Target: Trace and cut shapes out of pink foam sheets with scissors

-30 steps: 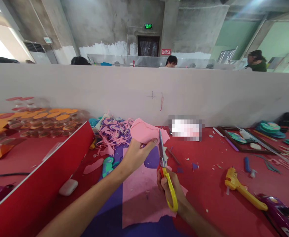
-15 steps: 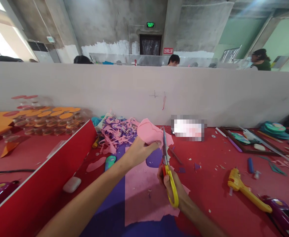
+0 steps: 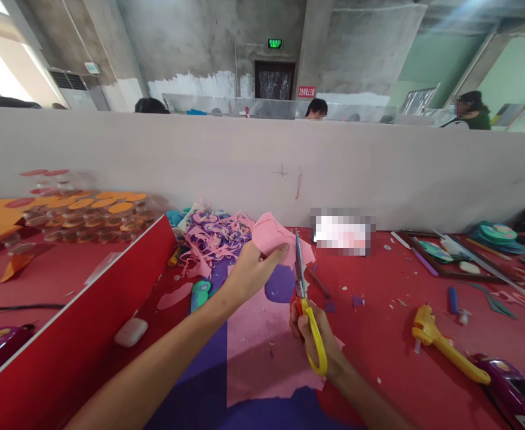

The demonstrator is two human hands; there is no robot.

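Note:
My left hand (image 3: 248, 273) pinches a pink foam piece (image 3: 273, 237) and holds it up above the red table. My right hand (image 3: 312, 337) grips yellow-handled scissors (image 3: 304, 298), blades pointing up and away, their tips against the right edge of the pink piece. Under both hands lie a larger pink sheet (image 3: 257, 352) and a purple sheet (image 3: 208, 388).
A heap of pink and purple offcuts (image 3: 211, 239) lies behind my left hand. A red divider (image 3: 78, 322) runs on the left, with a white case (image 3: 130, 332) beside it. A yellow glue gun (image 3: 445, 346) lies on the right. A grey partition (image 3: 262, 167) closes the back; people sit beyond it.
The pink piece has turned a little in my left hand and the scissors have shifted slightly right along its edge. The view has drifted a bit.

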